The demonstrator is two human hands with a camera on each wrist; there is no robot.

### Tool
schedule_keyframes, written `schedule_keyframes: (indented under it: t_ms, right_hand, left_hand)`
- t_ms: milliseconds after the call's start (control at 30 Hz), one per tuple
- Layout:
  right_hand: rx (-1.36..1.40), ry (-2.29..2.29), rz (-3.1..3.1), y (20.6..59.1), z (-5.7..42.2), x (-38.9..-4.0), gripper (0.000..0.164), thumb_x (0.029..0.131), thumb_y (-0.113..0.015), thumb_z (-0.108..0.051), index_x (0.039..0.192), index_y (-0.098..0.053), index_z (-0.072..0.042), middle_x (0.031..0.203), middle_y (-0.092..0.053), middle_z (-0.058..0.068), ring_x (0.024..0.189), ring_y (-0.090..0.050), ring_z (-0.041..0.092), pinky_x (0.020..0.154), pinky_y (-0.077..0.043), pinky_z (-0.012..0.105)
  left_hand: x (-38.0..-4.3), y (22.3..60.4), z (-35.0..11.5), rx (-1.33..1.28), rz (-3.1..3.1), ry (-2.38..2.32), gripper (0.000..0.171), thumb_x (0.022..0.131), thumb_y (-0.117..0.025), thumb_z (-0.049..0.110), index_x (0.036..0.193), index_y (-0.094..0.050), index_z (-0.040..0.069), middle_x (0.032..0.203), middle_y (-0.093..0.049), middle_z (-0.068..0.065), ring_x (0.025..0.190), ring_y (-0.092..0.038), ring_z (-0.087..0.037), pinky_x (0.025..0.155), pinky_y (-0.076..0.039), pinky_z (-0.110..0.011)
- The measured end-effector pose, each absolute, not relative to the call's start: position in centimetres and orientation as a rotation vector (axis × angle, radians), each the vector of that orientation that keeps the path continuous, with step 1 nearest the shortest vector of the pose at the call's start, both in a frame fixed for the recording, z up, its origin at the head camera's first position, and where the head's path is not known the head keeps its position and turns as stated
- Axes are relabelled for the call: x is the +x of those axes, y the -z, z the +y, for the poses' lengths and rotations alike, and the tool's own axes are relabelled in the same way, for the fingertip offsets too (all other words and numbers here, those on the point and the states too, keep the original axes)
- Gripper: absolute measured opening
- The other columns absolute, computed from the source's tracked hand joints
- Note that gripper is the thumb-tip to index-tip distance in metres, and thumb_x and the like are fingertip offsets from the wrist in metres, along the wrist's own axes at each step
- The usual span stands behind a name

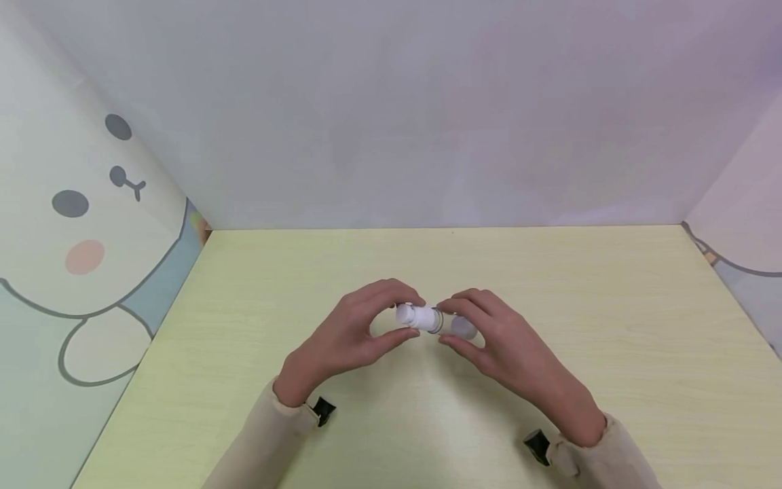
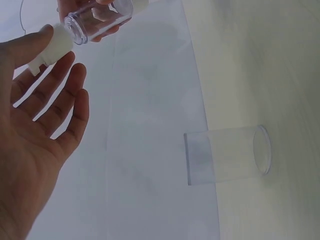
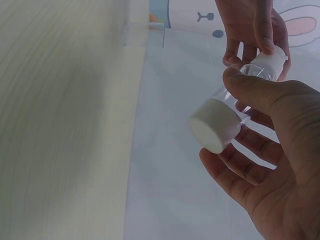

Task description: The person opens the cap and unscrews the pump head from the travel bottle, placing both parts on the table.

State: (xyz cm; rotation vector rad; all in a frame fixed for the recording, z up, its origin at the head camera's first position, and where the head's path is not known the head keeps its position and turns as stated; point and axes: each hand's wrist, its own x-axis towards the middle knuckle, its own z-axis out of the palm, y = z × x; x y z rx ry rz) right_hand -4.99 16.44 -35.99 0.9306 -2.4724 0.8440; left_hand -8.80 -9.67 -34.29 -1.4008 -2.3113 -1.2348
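Note:
A small clear bottle (image 2: 102, 22) with a white base (image 3: 215, 126) is held tilted above the table. My right hand (image 1: 497, 343) grips its clear body between thumb and fingers, the white base toward the palm. My left hand (image 1: 357, 329) pinches the white pump-style cap (image 2: 57, 46) between thumb and index finger, the other fingers spread loosely. In the left wrist view the cap is right at the bottle's mouth, the clear rim showing beside it. A clear, open cylinder (image 2: 230, 155), like an overcap, stands on the table apart from both hands.
The pale wood-grain table (image 1: 391, 421) ends at a plain whitish back panel (image 1: 391, 122). A side panel with a cartoon animal print (image 1: 110, 258) rises on the left, another printed panel (image 1: 742, 231) on the right. Black wrist mounts (image 1: 537, 445) stick out from the sleeves.

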Motion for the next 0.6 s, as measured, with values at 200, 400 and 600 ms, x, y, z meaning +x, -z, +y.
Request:
schedule_keyframes:
  t_ms: [200, 400, 600]
  right_hand:
    - [0.927, -0.847, -2.483, 35.97, 16.46, -4.92, 0.048, 0.077, -0.093, -0.014, 0.119, -0.07, -0.015, 0.116, -0.068, -0.005, 0.101, -0.063, 0.012, 0.081, -0.059, 0.031]
    - [0.93, -0.842, -2.478, 36.01, 16.49, -4.88, 0.049, 0.077, -0.093, -0.014, 0.12, -0.07, -0.016, 0.117, -0.068, -0.004, 0.103, -0.064, 0.013, 0.082, -0.059, 0.031]
    - [0.934, -0.843, -2.466, 36.06, 16.49, -4.9, 0.05, 0.077, -0.093, -0.014, 0.121, -0.07, -0.016, 0.117, -0.068, -0.005, 0.104, -0.064, 0.013, 0.084, -0.059, 0.032]
  left_hand:
    - [-8.81, 34.3, -9.76, -1.365, -2.343, 1.229, 0.03, 0.092, -0.082, 0.019, 0.118, -0.067, 0.015, 0.108, -0.068, 0.009, 0.101, -0.062, -0.004, 0.091, -0.055, -0.026]
    - [-8.87, 34.37, -9.8, -1.366, -2.348, 1.245, 0.029, 0.092, -0.082, 0.021, 0.117, -0.067, 0.016, 0.105, -0.067, 0.01, 0.098, -0.059, -0.003, 0.089, -0.053, -0.023]
    - [-8.94, 34.49, -9.73, -1.392, -2.358, 1.262, 0.031, 0.092, -0.082, 0.022, 0.118, -0.066, 0.017, 0.107, -0.065, 0.011, 0.1, -0.059, -0.004, 0.09, -0.056, -0.026]
